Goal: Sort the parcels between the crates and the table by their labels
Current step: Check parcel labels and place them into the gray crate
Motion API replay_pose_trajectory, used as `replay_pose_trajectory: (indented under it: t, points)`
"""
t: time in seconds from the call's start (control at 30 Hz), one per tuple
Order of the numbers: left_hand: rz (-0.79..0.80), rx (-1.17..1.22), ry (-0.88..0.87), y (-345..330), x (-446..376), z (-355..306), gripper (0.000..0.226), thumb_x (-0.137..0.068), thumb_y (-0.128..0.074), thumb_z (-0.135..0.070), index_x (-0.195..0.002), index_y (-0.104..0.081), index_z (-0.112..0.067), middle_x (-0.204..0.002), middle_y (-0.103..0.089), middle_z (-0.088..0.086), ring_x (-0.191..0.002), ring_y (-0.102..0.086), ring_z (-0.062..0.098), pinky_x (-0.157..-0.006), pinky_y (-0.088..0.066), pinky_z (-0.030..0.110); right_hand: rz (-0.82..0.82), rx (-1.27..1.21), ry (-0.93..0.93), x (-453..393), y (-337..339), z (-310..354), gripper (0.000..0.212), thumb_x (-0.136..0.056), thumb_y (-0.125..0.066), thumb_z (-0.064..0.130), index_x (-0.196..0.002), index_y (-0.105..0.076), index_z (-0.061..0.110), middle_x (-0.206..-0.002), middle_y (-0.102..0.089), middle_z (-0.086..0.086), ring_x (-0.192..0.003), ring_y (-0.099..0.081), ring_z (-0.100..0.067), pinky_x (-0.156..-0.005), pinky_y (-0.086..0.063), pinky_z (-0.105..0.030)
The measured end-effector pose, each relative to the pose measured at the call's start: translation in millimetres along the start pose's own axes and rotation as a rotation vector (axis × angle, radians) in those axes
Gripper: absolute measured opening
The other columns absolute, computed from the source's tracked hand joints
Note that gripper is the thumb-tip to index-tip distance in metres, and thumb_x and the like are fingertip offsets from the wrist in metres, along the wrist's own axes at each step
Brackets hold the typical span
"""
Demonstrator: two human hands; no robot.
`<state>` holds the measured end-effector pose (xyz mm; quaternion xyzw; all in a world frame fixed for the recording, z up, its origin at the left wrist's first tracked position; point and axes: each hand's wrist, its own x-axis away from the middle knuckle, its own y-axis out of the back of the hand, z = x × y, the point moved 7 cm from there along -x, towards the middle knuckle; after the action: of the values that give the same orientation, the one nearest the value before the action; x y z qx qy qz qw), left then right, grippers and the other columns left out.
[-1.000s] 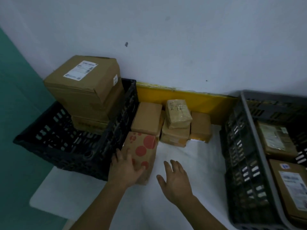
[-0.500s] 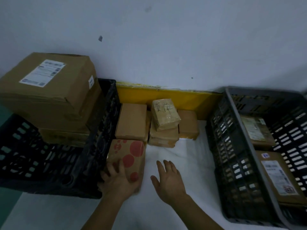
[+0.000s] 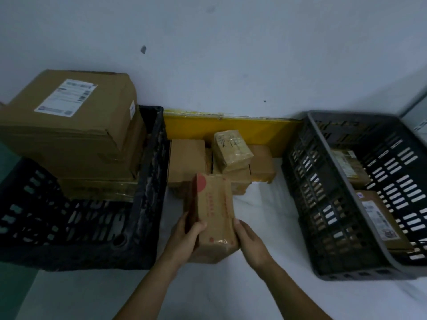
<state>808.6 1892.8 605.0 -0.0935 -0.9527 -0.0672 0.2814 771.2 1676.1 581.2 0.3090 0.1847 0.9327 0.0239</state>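
Note:
A brown parcel with red dots (image 3: 213, 209) is lifted off the white table (image 3: 261, 218) between the two crates, tilted with its long side up. My left hand (image 3: 184, 241) grips its left side and underside. My right hand (image 3: 249, 243) holds its right lower edge. Behind it, several small brown parcels (image 3: 187, 158) lie against a yellow board, one taped parcel with handwriting (image 3: 231, 150) on top. The black crate (image 3: 147, 181) on the left holds a large labelled box (image 3: 69, 125) stacked on another. The grey crate (image 3: 323, 192) on the right holds labelled parcels (image 3: 379, 218).
A grey-white wall (image 3: 231, 54) rises straight behind the table. The yellow board (image 3: 231, 128) leans along its foot. The table's front left edge meets a green floor (image 3: 13, 296). The crates flank the strip of table where my hands are.
Both hands have closed on the red-dotted parcel, lifted it off the table and turned it toward me. Before, the left hand lay on it and the right hand hovered open beside it.

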Motion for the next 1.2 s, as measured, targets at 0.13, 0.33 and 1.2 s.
replay_pose_trajectory:
  t: [0.13, 0.33, 1.2]
  points:
    - [0.128, 0.125, -0.004, -5.5, 11.7, -12.9, 0.039, -0.103, -0.057, -0.051, -0.142, -0.053, -0.051, -0.129, -0.074, -0.016, -0.110, -0.074, 0.005, -0.086, -0.060, 0.030, 0.169, -0.365, -0.046, 19.6, -7.9, 14.4, 0.068, -0.090, -0.043, 0.090, -0.143, -0.060, 0.050, -0.133, -0.074, 0.013, -0.128, -0.067, -0.016, -0.116, -0.048, -0.053]
    - [0.207, 0.157, 0.085, 3.0, 13.8, -12.4, 0.048, -0.091, -0.061, -0.057, -0.138, -0.064, -0.048, -0.135, -0.073, -0.004, -0.125, -0.069, 0.022, -0.105, -0.053, 0.046, 0.245, -0.365, 0.101, 33.9, -12.1, 48.8, 0.064, -0.084, -0.068, 0.080, -0.141, -0.053, 0.056, -0.135, -0.071, 0.016, -0.118, -0.072, -0.009, -0.094, -0.060, -0.034]
    - [-0.034, 0.136, -0.141, -5.9, 12.9, -87.4, 0.058, -0.090, -0.058, -0.061, -0.145, -0.051, -0.043, -0.122, -0.078, -0.006, -0.105, -0.078, 0.016, -0.092, -0.061, 0.040, 0.070, -0.320, 0.449, 50.9, 50.9, 99.9, 0.062, -0.102, -0.072, 0.043, -0.151, -0.042, 0.064, -0.148, -0.063, 0.020, -0.135, -0.063, -0.008, -0.111, -0.054, -0.043]
